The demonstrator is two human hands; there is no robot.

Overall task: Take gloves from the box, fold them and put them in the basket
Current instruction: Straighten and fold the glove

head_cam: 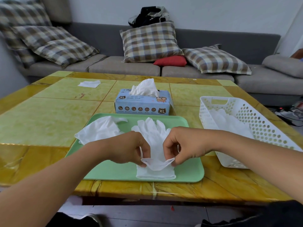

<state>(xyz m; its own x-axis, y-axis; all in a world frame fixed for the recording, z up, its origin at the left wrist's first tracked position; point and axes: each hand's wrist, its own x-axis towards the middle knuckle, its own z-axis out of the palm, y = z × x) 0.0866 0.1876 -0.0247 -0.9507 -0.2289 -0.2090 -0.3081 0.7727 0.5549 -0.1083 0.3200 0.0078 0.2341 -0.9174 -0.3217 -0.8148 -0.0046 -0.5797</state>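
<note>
A white glove [155,138] lies flat on the green tray [188,171], fingers pointing away from me. My left hand [129,148] and my right hand [183,145] each pinch a corner of its top cuff layer, lifted slightly off the tray. A second, crumpled white glove [100,130] lies on the tray's left part. The blue glove box [142,104] stands behind the tray with a glove sticking out of its top. The white perforated basket [255,122] at the right holds several white gloves.
The yellow-green table [49,115] carries a white sheet [89,83] at the far left. Behind the table runs a grey sofa [124,66] with plaid cushions. Cables lie on the floor at the far right.
</note>
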